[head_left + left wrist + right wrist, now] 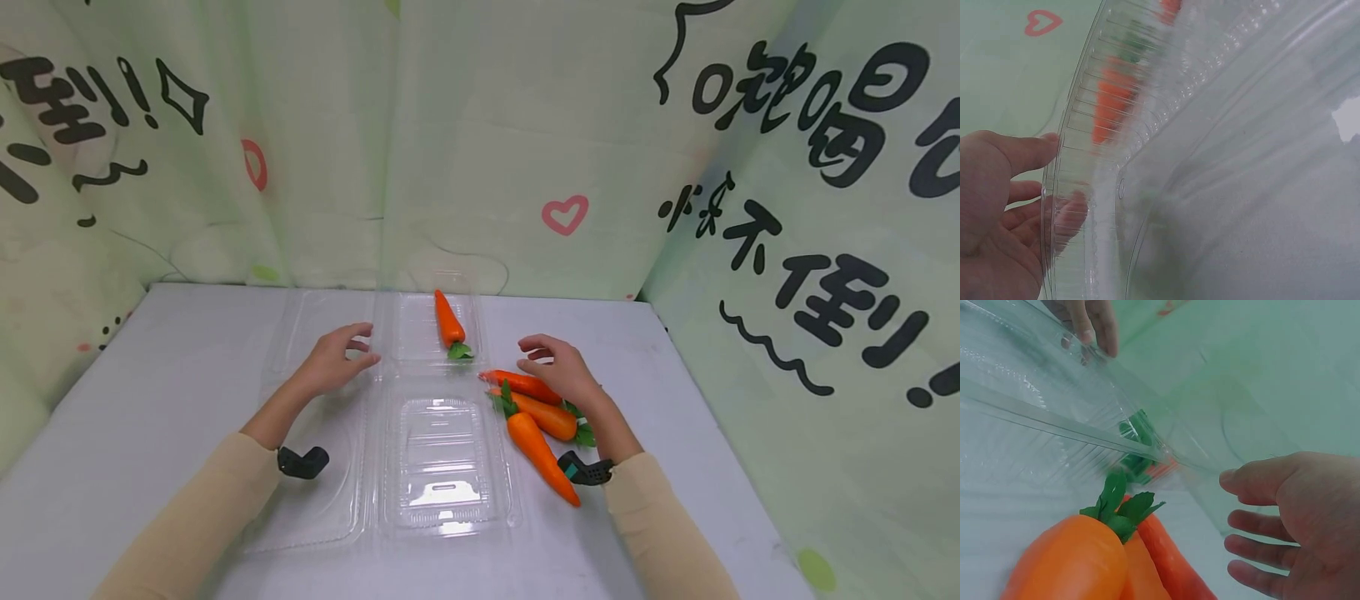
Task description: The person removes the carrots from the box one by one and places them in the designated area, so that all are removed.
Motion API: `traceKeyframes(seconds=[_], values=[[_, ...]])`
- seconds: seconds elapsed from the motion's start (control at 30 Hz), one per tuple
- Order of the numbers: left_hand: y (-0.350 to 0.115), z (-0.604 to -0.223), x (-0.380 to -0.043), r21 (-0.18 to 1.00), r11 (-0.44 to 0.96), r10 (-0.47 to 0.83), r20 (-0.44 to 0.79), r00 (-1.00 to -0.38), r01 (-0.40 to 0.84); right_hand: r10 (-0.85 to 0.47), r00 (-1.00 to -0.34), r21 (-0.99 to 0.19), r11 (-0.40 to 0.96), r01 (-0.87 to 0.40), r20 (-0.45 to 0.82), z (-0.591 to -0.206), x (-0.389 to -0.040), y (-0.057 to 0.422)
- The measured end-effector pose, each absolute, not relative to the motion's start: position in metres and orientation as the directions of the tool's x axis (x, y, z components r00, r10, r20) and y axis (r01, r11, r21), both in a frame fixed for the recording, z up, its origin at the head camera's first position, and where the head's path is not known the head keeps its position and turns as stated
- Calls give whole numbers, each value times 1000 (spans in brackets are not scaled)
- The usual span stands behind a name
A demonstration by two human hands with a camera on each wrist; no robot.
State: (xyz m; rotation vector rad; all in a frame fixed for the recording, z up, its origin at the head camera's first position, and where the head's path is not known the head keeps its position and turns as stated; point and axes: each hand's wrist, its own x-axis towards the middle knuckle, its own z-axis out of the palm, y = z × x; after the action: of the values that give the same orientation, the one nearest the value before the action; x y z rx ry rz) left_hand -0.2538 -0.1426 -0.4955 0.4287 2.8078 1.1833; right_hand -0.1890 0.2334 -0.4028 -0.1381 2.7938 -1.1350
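Note:
In the head view my left hand [337, 360] is by the inner edge of a clear plastic box [318, 492] on the left, thumb and fingers spread apart. The left wrist view shows its thumb beside the clear plastic rim [1063, 150], and some fingers show through the plastic; contact is hard to tell. Beside it lies an opened clear clamshell box [442, 521], with one carrot [448, 321] in its far half. My right hand [558, 364] hovers over a pile of three carrots [542, 450], its fingers loosely bent and holding nothing. The carrots have green leafy tops.
A white table [637, 350] carries everything. Pale green curtains [465, 142] with black lettering and red hearts hang at the back and sides. Dark wrist cameras [303, 462] sit on both forearms.

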Motion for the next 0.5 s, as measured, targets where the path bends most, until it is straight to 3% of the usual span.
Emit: traceKeyframes(seconds=[0.5], values=[[-142, -490, -250, 719, 657, 280, 45, -959, 226, -134, -987, -704, 709, -35, -85, -400, -193, 220]])
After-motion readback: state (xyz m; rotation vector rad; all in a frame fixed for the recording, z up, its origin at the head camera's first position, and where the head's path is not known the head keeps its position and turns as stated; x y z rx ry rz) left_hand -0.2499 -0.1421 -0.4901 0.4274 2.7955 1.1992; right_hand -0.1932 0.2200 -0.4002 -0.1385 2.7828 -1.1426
